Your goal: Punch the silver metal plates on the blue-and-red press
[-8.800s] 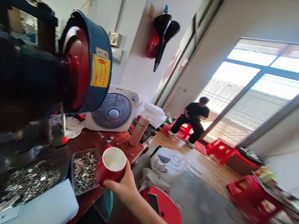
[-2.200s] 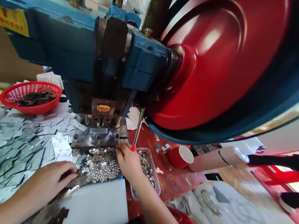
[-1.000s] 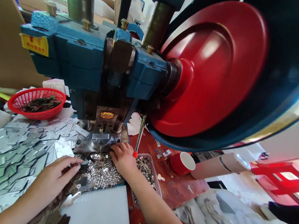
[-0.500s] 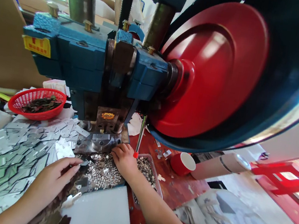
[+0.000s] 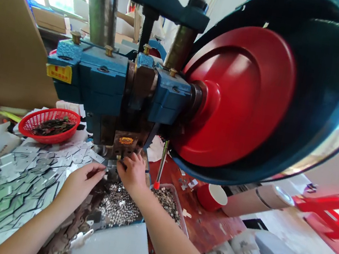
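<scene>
A blue press (image 5: pixel 98 85) stands in front of me, with a metal die block (image 5: pixel 112 171) at its base. My left hand (image 5: pixel 85 178) is closed, thumb and fingers pinched at the left edge of the block; a small dark metal piece seems to be between the fingertips. My right hand (image 5: pixel 132 172) is over the block's right side, fingers bent and pointing into the die area; what its fingertips touch is hidden. Just below the hands lies a heap of small shiny metal parts (image 5: pixel 120 206). Flat metal plates (image 5: pixel 31 177) are piled to the left.
A red basket (image 5: pixel 49 125) of dark pieces stands at the left. Right of my hands are an upright rod with a red tip (image 5: pixel 160 169), a bin of small parts (image 5: pixel 184 222) and a red cup (image 5: pixel 212 196). A big red wheel (image 5: pixel 242 100) fills the upper right.
Both hands have moved up towards the die, my left hand also to the right. My right hand now covers part of the block. The view has tilted, so the press appears lower.
</scene>
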A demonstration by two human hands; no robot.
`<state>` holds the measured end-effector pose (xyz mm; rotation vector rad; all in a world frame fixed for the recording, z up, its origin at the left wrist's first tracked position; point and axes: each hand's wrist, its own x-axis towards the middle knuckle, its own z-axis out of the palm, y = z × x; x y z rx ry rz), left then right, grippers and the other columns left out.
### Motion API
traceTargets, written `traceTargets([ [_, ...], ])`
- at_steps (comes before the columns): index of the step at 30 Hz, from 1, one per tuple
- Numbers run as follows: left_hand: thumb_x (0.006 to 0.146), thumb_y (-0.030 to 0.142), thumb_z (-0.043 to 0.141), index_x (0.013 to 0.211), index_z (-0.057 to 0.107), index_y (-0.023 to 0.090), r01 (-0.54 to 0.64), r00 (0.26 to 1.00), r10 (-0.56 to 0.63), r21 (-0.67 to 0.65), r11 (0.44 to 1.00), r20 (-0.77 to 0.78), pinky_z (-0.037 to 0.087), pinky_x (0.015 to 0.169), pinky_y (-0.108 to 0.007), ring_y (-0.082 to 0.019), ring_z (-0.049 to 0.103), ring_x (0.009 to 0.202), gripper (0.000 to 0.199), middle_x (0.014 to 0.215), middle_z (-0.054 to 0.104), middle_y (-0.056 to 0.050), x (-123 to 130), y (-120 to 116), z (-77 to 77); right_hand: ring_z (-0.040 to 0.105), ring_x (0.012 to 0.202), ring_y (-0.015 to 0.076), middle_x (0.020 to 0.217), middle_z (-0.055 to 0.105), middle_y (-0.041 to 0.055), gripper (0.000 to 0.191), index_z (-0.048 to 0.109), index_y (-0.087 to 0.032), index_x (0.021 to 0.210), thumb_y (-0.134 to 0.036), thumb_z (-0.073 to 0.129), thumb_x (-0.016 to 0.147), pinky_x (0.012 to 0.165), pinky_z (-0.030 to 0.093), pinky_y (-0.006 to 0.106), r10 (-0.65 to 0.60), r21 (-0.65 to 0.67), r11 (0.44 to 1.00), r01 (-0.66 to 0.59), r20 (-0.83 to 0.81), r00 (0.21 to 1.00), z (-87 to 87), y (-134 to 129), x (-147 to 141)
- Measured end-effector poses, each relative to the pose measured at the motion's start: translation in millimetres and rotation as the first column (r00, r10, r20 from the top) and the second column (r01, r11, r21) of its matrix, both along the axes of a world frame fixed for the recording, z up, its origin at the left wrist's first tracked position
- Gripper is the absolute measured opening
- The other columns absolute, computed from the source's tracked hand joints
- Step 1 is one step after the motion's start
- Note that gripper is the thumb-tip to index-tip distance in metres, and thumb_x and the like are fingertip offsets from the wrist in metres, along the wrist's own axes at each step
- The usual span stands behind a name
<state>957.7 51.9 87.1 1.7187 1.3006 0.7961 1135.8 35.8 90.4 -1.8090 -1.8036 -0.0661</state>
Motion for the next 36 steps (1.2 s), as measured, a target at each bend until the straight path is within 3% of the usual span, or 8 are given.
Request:
traceTargets([
  [5, 0.077, 0.047, 0.055, 0.092, 0.066, 0.022, -0.031, 1.000, 0.031, 0.042, 0.999, 0.005, 0.048, 0.083, -0.037, -0.024, 0.065, 0.088, 0.032, 0.092, 0.072, -0.003, 3, 8, 2.8, 0.050, 0.098, 0.0203, 0.098, 0.063, 0.0010, 0.021, 0.068, -0.030, 0.098, -0.038, 0.051, 0.089, 0.103, 0.025, 0.045, 0.186, 0.057, 0.979, -0.195, 0.134, 0.973, 7.3, -17, 8],
  [8, 0.078, 0.049, 0.053, 0.096, 0.066, 0.021, -0.042, 0.999, 0.042, 0.045, 0.998, -0.013, 0.048, 0.082, -0.037, -0.024, 0.065, 0.088, 0.035, 0.093, 0.072, -0.004, 8, 14, 5.2, 0.049, 0.104, 0.0218, 0.104, 0.063, 0.0017, 0.024, 0.067, -0.029, 0.102, -0.041, 0.051, 0.089, 0.106, 0.021, 0.047, 0.224, 0.045, 0.972, -0.230, 0.115, 0.968, 8.5, -22, 11],
  [12, 0.078, 0.046, 0.054, 0.090, 0.067, 0.022, -0.043, 0.998, 0.047, 0.070, 0.997, -0.049, 0.048, 0.080, -0.036, -0.023, 0.065, 0.085, 0.030, 0.091, 0.072, -0.003, 20, 20, 7.3, 0.050, 0.109, 0.0206, 0.110, 0.062, 0.0052, 0.026, 0.064, -0.024, 0.109, -0.035, 0.051, 0.090, 0.103, 0.031, 0.042, 0.193, 0.089, 0.979, -0.184, -0.103, 0.976, 1.6, -22, 13],
  [15, 0.078, 0.044, 0.054, 0.089, 0.068, 0.023, -0.046, 0.996, 0.053, 0.104, 0.993, -0.070, 0.048, 0.079, -0.035, -0.023, 0.064, 0.085, 0.028, 0.090, 0.072, -0.003, 28, 22, 5.7, 0.049, 0.114, 0.0214, 0.113, 0.062, 0.0064, 0.025, 0.065, -0.023, 0.108, -0.029, 0.051, 0.088, 0.104, 0.031, 0.042, 0.172, 0.118, 0.981, -0.154, -0.167, 0.971, -1.5, -23, 15],
  [20, 0.078, 0.044, 0.052, 0.087, 0.069, 0.022, -0.057, 0.992, 0.078, 0.191, 0.980, -0.102, 0.047, 0.082, -0.036, -0.025, 0.063, 0.092, 0.029, 0.093, 0.071, -0.005, 35, 26, -1.7, 0.044, 0.121, 0.0233, 0.118, 0.061, 0.0014, 0.024, 0.065, -0.031, 0.108, -0.031, 0.051, 0.088, 0.109, 0.019, 0.049, 0.184, 0.043, 0.983, -0.180, -0.101, 0.978, 0.9, -27, 15],
  [29, 0.077, 0.040, 0.051, 0.085, 0.069, 0.020, -0.048, 0.984, 0.096, 0.300, 0.953, -0.149, 0.043, 0.089, -0.040, -0.027, 0.060, 0.094, 0.028, 0.091, 0.068, -0.008, 35, 33, -12.6, 0.041, 0.123, 0.0244, 0.121, 0.060, -0.0005, 0.028, 0.062, -0.035, 0.113, -0.042, 0.052, 0.088, 0.111, 0.007, 0.053, 0.194, 0.028, 0.980, -0.195, 0.031, 0.980, -3.0, -24, 18],
  [36, 0.075, 0.033, 0.051, 0.088, 0.068, 0.020, 0.021, 0.985, 0.033, 0.306, 0.952, -0.168, 0.043, 0.091, -0.039, -0.026, 0.059, 0.096, 0.025, 0.095, 0.067, -0.008, 37, 42, -17.6, 0.042, 0.123, 0.0266, 0.116, 0.062, 0.0012, 0.025, 0.063, -0.032, 0.110, -0.038, 0.057, 0.086, 0.111, 0.009, 0.056, 0.201, 0.008, 0.979, -0.203, 0.109, 0.974, 4.6, -21, 12],
])
